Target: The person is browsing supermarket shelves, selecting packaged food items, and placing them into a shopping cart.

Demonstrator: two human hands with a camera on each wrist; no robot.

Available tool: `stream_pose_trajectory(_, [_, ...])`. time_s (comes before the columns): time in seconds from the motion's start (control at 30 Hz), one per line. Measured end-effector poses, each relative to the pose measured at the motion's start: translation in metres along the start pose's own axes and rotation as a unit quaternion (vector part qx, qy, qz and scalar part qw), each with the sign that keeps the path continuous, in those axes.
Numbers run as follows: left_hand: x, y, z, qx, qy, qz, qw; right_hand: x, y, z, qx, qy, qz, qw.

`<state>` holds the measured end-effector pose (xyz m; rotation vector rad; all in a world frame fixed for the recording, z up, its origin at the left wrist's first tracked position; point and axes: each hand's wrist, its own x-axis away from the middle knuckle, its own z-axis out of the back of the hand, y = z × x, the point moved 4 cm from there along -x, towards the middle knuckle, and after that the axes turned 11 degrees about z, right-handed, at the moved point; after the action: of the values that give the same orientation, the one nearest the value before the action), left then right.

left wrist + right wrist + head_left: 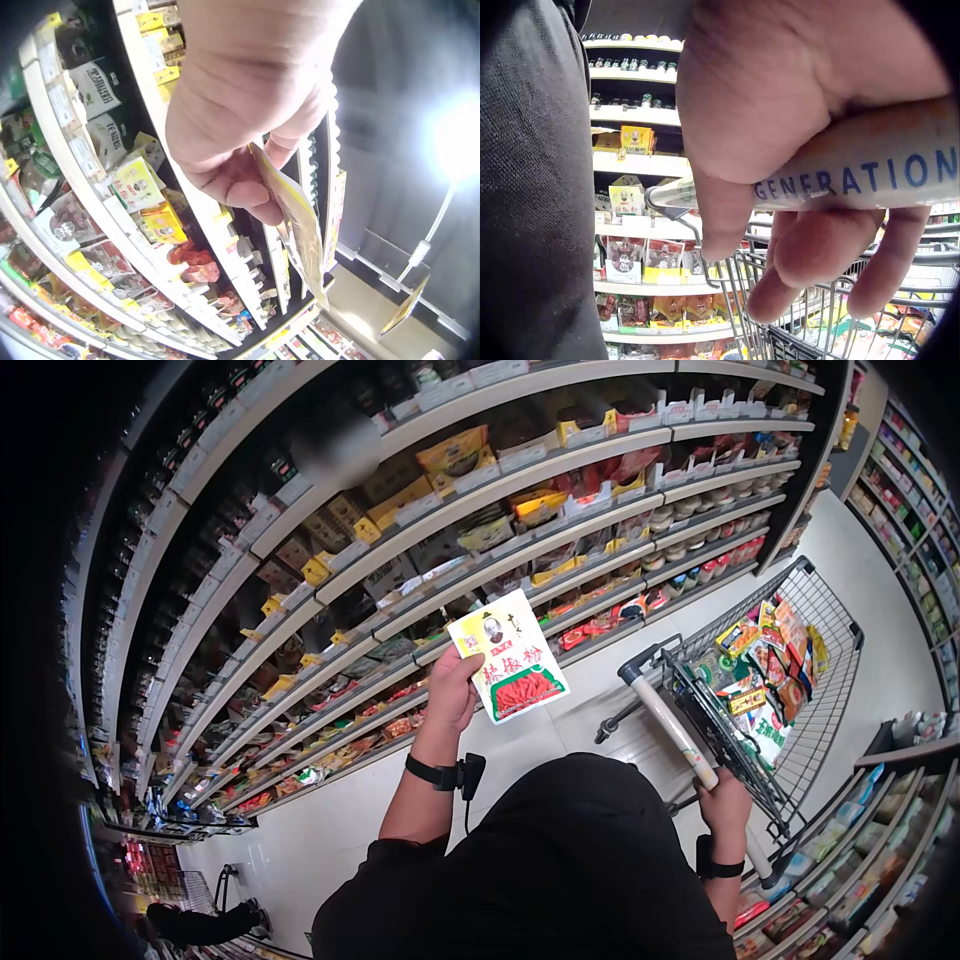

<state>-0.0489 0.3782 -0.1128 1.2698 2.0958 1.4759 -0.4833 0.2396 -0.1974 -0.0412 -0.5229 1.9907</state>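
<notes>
My left hand pinches a white packet of chili powder by its left edge, thumb on the printed front. The front carries a portrait, red lettering and a picture of red chilies on green. From the left wrist view the packet appears nearly edge-on, with fingers curled at its near end. My right hand grips the pale handle of a shopping cart. In the right wrist view, thumb and fingers wrap that handle, which is printed with "GENERATION".
Long shelves of packets and jars run along the left and front. The wire cart basket holds several colourful packets. More shelves stand at the lower right. Another person is at the lower left, by a second cart.
</notes>
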Motion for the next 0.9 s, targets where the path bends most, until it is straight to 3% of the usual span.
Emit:
stream_pose_trajectory(0.27, [-0.019,-0.01,-0.086,-0.087,-0.07,0.018,0.994,-0.041,0.039,0.027,0.003,0.023,-0.001,1.0])
stream_pose_trajectory(0.4, [-0.026,-0.004,-0.107,-0.149,-0.06,-0.021,0.987,-0.059,0.053,0.041,0.01,0.032,-0.008,0.999])
stream_pose_trajectory(0.9, [-0.036,0.01,-0.131,-0.27,-0.122,-0.076,0.952,-0.102,0.099,0.063,0.0,0.061,-0.019,0.998])
